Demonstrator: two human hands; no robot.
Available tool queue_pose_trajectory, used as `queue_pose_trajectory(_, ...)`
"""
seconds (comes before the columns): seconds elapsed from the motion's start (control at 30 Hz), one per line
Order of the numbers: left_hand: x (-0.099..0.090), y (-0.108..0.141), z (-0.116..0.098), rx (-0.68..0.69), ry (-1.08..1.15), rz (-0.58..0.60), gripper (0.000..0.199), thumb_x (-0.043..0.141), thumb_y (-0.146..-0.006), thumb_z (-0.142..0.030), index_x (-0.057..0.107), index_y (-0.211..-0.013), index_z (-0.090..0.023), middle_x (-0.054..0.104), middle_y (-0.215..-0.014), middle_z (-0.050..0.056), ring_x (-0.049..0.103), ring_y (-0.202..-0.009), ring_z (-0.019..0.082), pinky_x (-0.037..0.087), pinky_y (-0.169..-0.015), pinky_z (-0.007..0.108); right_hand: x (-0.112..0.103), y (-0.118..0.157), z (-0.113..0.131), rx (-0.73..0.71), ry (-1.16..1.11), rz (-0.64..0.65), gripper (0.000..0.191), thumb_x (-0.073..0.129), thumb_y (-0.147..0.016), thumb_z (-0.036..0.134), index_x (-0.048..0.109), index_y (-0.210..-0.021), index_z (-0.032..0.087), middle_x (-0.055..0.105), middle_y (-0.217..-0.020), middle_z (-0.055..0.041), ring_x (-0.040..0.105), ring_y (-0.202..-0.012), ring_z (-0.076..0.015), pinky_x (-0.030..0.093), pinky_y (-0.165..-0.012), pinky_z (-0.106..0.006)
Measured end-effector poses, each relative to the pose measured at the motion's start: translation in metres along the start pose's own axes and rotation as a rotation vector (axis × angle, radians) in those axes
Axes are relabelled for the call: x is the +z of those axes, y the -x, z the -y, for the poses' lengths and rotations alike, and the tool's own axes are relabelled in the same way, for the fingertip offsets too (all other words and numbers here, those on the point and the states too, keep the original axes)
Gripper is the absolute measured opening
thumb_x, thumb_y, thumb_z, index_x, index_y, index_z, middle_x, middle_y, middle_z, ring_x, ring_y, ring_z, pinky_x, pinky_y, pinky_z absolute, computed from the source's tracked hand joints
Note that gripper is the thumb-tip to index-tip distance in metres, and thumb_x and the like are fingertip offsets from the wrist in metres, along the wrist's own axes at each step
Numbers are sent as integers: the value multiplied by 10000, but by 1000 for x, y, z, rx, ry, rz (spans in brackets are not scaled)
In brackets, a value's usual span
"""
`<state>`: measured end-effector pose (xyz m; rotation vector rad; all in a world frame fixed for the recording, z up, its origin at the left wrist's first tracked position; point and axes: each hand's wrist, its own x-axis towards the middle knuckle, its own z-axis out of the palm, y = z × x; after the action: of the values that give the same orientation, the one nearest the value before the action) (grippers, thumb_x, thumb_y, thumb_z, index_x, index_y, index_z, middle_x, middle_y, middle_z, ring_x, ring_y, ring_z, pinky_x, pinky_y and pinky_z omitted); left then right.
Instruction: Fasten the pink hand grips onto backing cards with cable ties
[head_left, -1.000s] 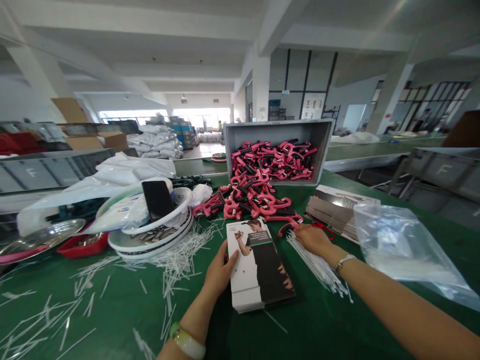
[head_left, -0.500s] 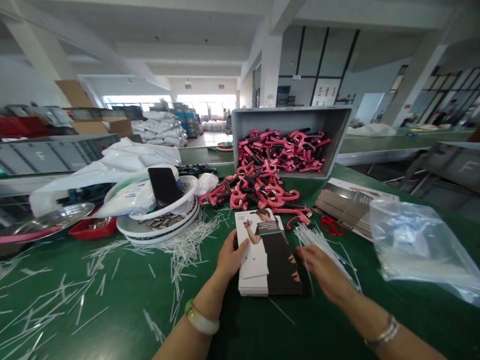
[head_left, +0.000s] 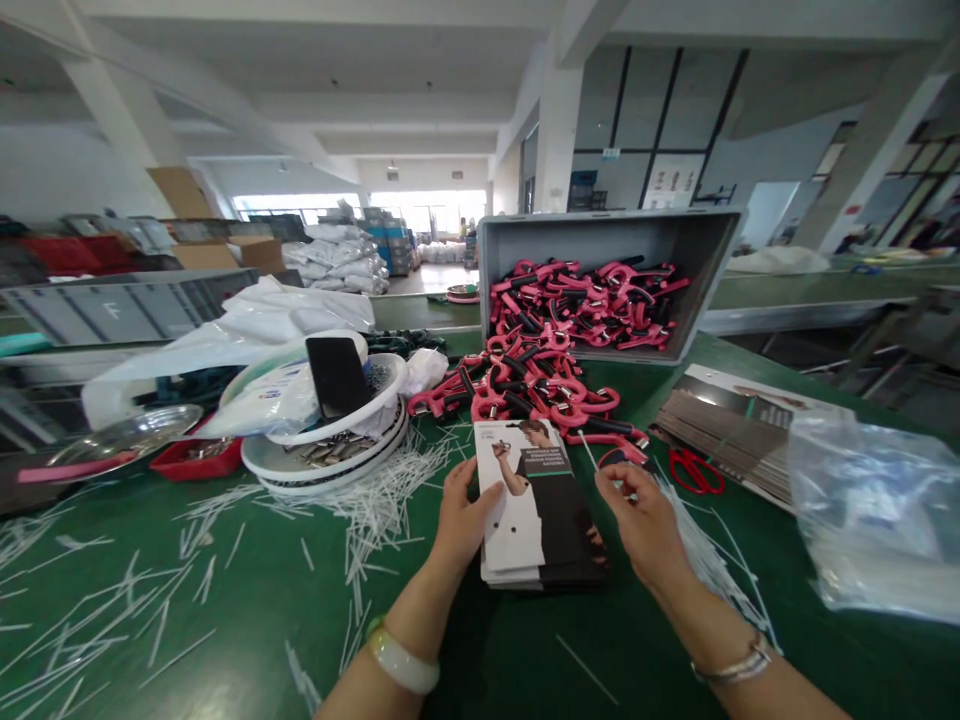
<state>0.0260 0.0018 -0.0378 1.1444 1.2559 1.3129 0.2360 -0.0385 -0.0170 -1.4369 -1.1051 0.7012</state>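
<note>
Fingers of the left hand (head_left: pixel 459 515) are gripping the left edge of a stack of black-and-white printed cardboard cards (head_left: pixel 536 510), the thumb resting on top, while the thumb and forefinger of the right hand (head_left: pixel 649 525) are pinching a thin white plastic strip (head_left: pixel 588 450). The stack is lying on the green tabletop (head_left: pixel 255 600), its long axis running away from the person, its far end leaning slightly left. The strip's free tip is pointing away and slightly left, appearing just right of the stack. Below the right hand, a loose bundle of white strips (head_left: pixel 709 545) is lying.

Beyond the cards, pink-and-black handled tools (head_left: pixel 517 390) are lying heaped before a grey rectangular plastic bin (head_left: pixel 540 240), which is facing the person and holding many more. At left, a white round plastic basket (head_left: pixel 394 385) is carrying a flat black slab (head_left: pixel 337 375); beneath, a white round tray (head_left: pixel 262 460) is holding metal pieces (head_left: pixel 330 452). Red-handled scissors (head_left: pixel 697 470) are resting at right, near a clear plastic bag (head_left: pixel 885 520).
</note>
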Motion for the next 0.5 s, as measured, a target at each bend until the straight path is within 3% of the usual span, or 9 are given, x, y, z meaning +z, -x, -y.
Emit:
queue_pose_trajectory(0.03,1,-1,-4,66,-33,-34,484,727,-623,-258,617,-1091,-203,562,-1219,79,466,-1179,274,402,-952,351,-1,-4,7,18,-54,36,307,634,-679,494,601,-770,203,593,-731,-8,525,-583,-135,406,-506,-261)
queue_pose_trajectory(0.1,5,-1,-13,105,2,8,469,707,-646,-277,595,-1093,-194,614,-1125,87,548,-1069,262,446,-880,354,-1,-10,19,113,-198,154,312,695,-622,459,584,-732,189,475,-571,50,398,-463,-76,297,-415,-210)
queue_pose_trajectory(0.17,10,1,-20,-9,136,150,460,683,-674,-307,553,-1093,-168,671,-957,80,632,-841,226,493,-733,335,2,-14,28,228,-352,260,338,727,-587,438,548,-713,181,365,-512,91,272,-412,-38,176,-375,-175)
queue_pose_trajectory(0.23,14,5,-25,-141,232,250,453,693,-666,-315,533,-1052,-141,686,-835,65,639,-684,192,494,-632,303,6,-16,32,282,-461,311,364,739,-576,430,507,-698,177,387,-535,90,258,-415,-25,134,-372,-157)
queue_pose_trajectory(0.5,15,17,-40,-368,391,275,625,678,-677,-200,377,-1224,-201,695,-876,62,656,-633,183,516,-602,313,11,-12,29,87,-328,154,387,667,-661,509,466,-697,181,518,-593,42,350,-431,-34,203,-368,-147)
